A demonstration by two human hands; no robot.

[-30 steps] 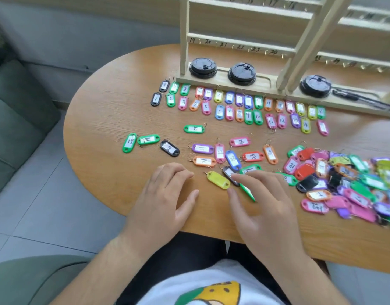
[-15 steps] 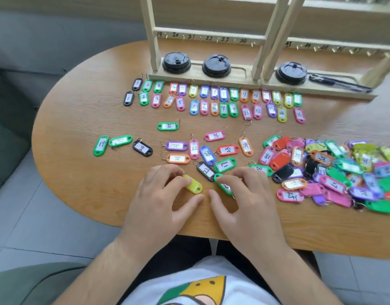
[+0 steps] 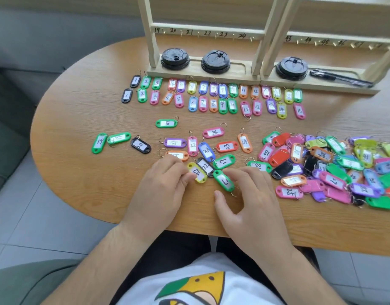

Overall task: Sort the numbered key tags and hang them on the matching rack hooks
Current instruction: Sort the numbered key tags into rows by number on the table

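Oval wooden tabletop (image 3: 79,111) over pale floor tiles (image 3: 35,216), grey sofa (image 3: 9,128) at left. Near its front edge, the relaxed left hand (image 3: 161,192) touches a yellow key tag (image 3: 197,172); the right hand (image 3: 253,201), fingers loose, presses a green key tag (image 3: 223,180). Sorted tags (image 3: 257,107) line the far edge below the rack (image 3: 211,31).

The rack (image 3: 208,29) is cut off by the top edge, so only its lowest rail of hooks shows. The numbers on the right-hand rail (image 3: 335,41) are blurred. The pile (image 3: 335,166) of tags runs past the right edge, and many numbers there are covered or turned away. The left hand (image 3: 158,194) hides part of an orange tag (image 3: 179,155). Whether it pinches the yellow tag (image 3: 197,172) or only touches it cannot be told.
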